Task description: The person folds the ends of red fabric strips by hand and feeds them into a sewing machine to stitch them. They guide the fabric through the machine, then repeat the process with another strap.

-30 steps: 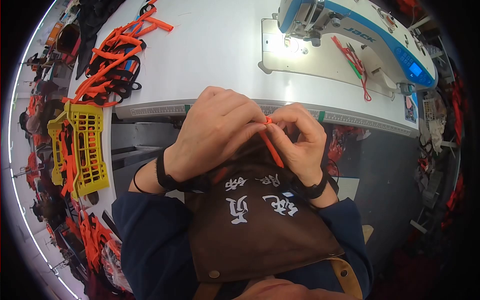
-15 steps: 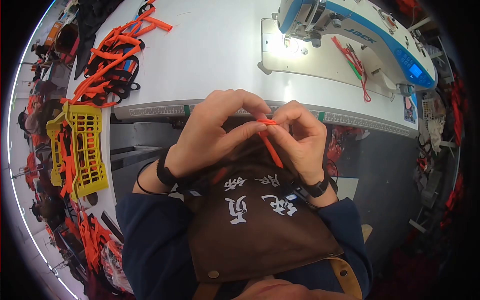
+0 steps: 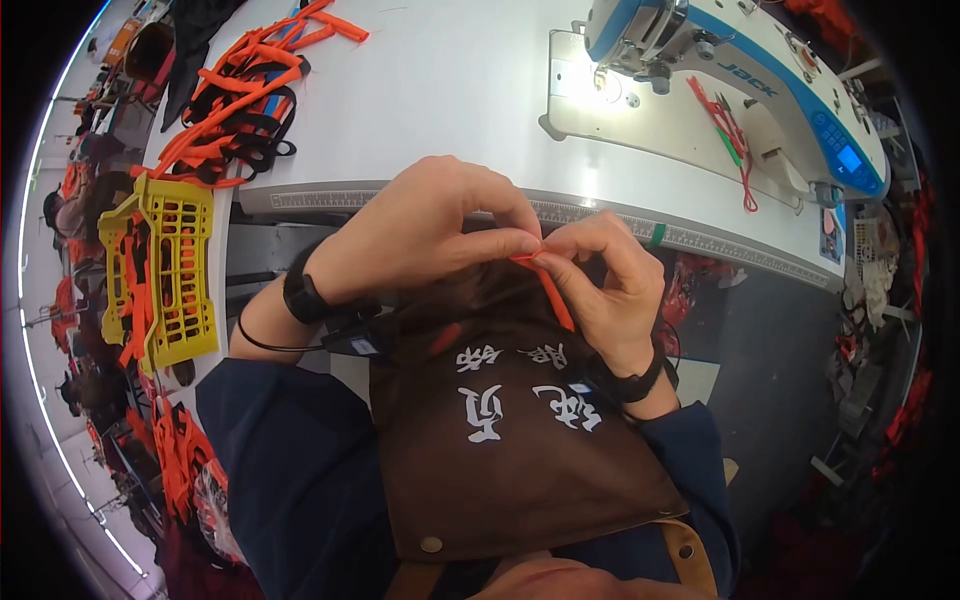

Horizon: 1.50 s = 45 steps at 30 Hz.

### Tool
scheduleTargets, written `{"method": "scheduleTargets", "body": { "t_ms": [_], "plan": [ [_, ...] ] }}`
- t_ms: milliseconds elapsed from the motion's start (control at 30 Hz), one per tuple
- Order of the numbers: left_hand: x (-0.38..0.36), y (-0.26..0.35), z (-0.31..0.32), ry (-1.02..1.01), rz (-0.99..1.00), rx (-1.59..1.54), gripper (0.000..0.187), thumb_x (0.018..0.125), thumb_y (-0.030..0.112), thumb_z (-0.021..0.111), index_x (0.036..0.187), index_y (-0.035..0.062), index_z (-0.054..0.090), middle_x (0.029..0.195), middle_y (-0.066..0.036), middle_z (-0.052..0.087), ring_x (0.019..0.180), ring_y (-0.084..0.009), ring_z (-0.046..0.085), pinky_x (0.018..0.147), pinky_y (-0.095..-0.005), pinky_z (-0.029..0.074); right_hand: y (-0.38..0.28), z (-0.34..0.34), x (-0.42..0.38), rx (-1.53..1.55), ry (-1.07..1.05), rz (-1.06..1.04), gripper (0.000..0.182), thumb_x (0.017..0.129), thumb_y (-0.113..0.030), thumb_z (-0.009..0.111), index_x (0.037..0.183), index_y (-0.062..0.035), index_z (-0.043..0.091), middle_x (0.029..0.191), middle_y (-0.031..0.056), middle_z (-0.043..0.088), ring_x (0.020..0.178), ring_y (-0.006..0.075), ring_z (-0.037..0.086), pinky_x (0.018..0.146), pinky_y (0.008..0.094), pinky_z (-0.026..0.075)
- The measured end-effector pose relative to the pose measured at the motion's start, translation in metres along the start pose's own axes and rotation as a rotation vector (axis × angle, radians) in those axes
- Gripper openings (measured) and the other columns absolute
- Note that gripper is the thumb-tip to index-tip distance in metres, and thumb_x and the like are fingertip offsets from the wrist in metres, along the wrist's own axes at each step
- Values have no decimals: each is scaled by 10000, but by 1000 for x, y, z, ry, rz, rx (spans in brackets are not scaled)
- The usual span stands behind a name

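Observation:
Both hands meet in front of the table's edge, over the brown apron (image 3: pixel 530 480) with white lettering. My left hand (image 3: pixel 450 215) pinches the upper end of an orange strip between thumb and forefinger. Close beside it, my right hand (image 3: pixel 605 275) pinches the same strip. The orange strip (image 3: pixel 557 303) hangs down from the fingertips over the apron. Its small upper end is mostly covered by the fingers.
A sewing machine (image 3: pixel 740 75) stands at the right, with red-handled snips (image 3: pixel 725 130) on its bed. Orange and black strips (image 3: pixel 235 110) lie at the table's left, above a yellow basket (image 3: pixel 180 275). A ruler (image 3: pixel 600 213) runs along the edge.
My left hand has turned, its wrist further left and up. Less of the strip's upper end shows between the fingertips. The whole view has shifted slightly.

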State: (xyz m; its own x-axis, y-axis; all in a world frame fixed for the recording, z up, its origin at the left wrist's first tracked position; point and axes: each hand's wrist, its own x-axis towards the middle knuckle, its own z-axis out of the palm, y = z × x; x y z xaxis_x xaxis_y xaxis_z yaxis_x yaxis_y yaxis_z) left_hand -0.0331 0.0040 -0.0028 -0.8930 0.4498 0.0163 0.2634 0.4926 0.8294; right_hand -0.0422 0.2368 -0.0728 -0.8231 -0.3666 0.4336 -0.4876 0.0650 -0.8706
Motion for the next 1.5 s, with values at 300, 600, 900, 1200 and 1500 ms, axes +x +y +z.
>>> {"method": "scheduleTargets", "body": {
  "t_ms": [300,600,900,1200,1500],
  "plan": [
    [0,-2,-4,-14,183,335,77,876,150,823,936,167,777,832,25,721,829,-194,682,891,-346,490,0,-3,-3,183,-70,148,165,850,7,880,958,-28,760,890,8,709,744,98,560,693,253,469],
    [-3,9,0,110,329,488,158,813,136,869,911,159,747,851,41,702,844,-176,686,870,-348,493,-3,-3,-5,269,-72,245,172,863,1,879,983,-35,761,908,-6,716,784,80,556,734,244,466],
    [-5,12,0,86,303,469,181,843,135,848,967,144,716,873,27,685,839,-197,666,888,-369,483,-4,0,-6,327,-67,253,186,878,-13,877,1005,-29,742,911,0,721,796,73,570,751,248,486],
    [-8,1,4,1,137,374,158,889,153,802,1021,122,720,936,-3,722,892,-247,684,879,-389,486,-3,3,-8,252,-38,227,186,872,8,869,1002,-23,740,922,14,720,787,80,593,742,247,498],
    [-9,8,1,31,184,438,108,917,149,787,1003,129,725,883,-5,694,867,-238,667,853,-376,464,-2,5,-7,162,-46,165,188,868,8,870,1006,-25,747,919,25,729,784,93,634,729,254,510]
  ]
}}
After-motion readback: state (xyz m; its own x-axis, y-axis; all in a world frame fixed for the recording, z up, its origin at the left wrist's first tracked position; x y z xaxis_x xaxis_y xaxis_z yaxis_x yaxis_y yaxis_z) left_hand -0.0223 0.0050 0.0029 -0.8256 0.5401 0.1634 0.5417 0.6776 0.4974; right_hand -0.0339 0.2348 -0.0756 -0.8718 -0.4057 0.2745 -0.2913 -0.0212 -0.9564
